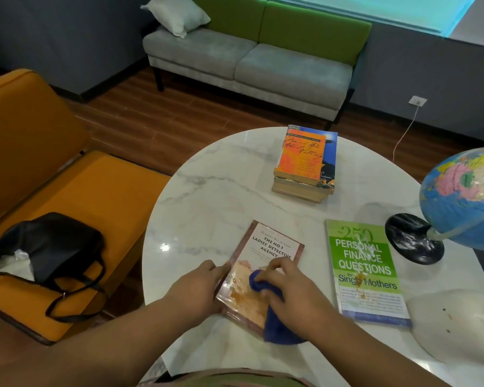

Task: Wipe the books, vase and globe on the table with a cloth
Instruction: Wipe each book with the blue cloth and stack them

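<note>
1. Sitting in a lounge with a green-backed sofa (252, 60) far off and an orange seat (67, 191) to the left carrying a black bag (51, 247); working at a round white marble table (221, 185).
2. Lying at the near edge of the table: the detective novel (266, 255), long axis running from near-left to far-right, slightly tilted, with brownish smears showing on its near half.
3. Pressing down on the novel's left edge: the left hand (199, 289), fingers laid flat and together, steadying and not gripping.
4. Bunching the blue cloth (280, 322) under the right hand (294, 291), fingers curled over the wad, rubbing on the cover's near-right part.
5. Judging the stroke: probably needing to travel along the long axis, away toward the far title end, right hand being the one nearer the unwiped area.
6. Waiting just right of the novel: the green finance book (366, 272), lying flat and spotted, nearer the right hand.
7. Standing at the far right: the globe (464, 199) on its dark base; resting farther back, the stack of books (305, 163).
8. Showing at the near right: a pale rounded shape (456, 319), possibly the vase, too blurred for telling.
</note>
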Available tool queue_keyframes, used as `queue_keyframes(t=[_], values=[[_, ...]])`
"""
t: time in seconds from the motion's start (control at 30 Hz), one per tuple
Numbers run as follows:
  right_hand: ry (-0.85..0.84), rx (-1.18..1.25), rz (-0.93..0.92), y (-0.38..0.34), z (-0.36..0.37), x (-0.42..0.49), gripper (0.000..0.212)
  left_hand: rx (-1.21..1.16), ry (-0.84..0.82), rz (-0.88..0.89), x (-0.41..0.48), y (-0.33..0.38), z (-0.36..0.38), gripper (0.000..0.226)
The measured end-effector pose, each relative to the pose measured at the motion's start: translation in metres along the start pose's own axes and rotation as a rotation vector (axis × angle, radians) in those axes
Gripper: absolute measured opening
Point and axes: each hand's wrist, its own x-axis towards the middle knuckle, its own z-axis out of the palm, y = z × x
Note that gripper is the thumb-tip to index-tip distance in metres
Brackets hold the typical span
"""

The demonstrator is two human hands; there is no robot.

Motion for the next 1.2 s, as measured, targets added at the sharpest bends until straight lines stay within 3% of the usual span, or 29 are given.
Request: queue_keyframes(t=[0.13,0.27,0.43,0.57,0.73,0.83,0.93,1.03,1.1,1.2], values=[[-0.259,-0.227,-0.156,0.007,0.015,-0.015,0.048,-0.003,0.000,0.008,0.001,0.000,0.000,0.080],[-0.102,-0.285,-0.029,0.018,0.017,-0.010,0.047,0.010,-0.006,0.009,0.000,-0.001,0.001,0.082],[-0.214,-0.284,-0.149,0.009,0.019,-0.019,0.049,0.004,-0.002,0.003,0.000,0.000,0.000,0.078],[-0.084,-0.335,-0.020,0.019,0.016,-0.007,0.047,0.009,-0.008,0.004,-0.001,0.001,-0.001,0.079],[-0.248,-0.301,-0.198,0.019,0.021,-0.012,0.046,0.000,-0.011,0.001,-0.001,0.002,-0.001,0.079],[-0.131,-0.317,-0.056,0.038,0.007,0.007,0.048,0.000,-0.008,-0.002,-0.001,0.001,-0.001,0.083],[-0.070,-0.403,0.075,0.045,-0.001,0.022,0.066,0.014,-0.010,-0.003,-0.001,0.000,-0.001,0.086],[-0.042,-0.367,-0.126,0.036,0.016,0.003,0.060,-0.001,-0.014,-0.001,-0.001,0.001,-0.002,0.082],[-0.137,-0.329,-0.319,0.032,0.033,-0.018,0.054,-0.012,-0.016,0.002,-0.001,0.002,-0.002,0.079],[-0.162,-0.345,-0.378,0.037,0.033,-0.025,0.046,-0.005,-0.015,-0.001,-0.001,0.002,-0.001,0.078]])
